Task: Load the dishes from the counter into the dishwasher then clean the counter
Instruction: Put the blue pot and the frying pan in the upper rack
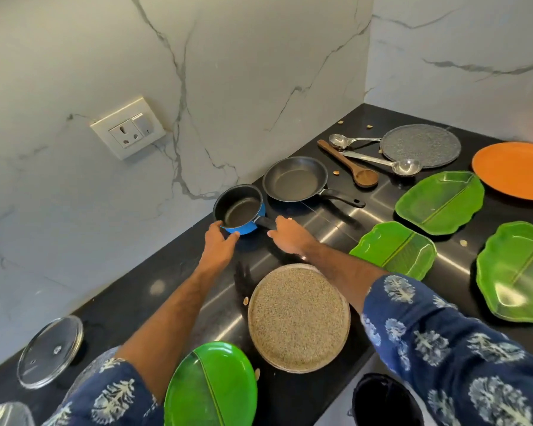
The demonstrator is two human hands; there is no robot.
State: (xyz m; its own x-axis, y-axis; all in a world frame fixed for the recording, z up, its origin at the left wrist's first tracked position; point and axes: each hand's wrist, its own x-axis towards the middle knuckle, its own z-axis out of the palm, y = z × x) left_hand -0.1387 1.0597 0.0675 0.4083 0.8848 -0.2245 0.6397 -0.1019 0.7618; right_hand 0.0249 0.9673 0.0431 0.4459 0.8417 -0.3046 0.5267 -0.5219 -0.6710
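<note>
A small blue saucepan [240,212] with a black inside stands on the black counter [130,305] near the marble wall. My left hand [220,241] cups its near left side with thumb and fingers around the blue wall. My right hand [286,235] grips its short black handle. Behind it sits a black frying pan [296,179]. Around lie a speckled round plate [299,316], several green leaf-shaped plates [440,201], an orange plate [517,170], a grey round plate [420,145], a wooden spoon [351,167] and two steel ladles [391,162].
A glass lid [51,350] lies at the near left; another glass piece [6,415] shows at the bottom left corner. A dark bowl [382,401] sits below the counter's front edge. Small crumbs [336,172] dot the counter. A wall socket [128,128] is on the marble.
</note>
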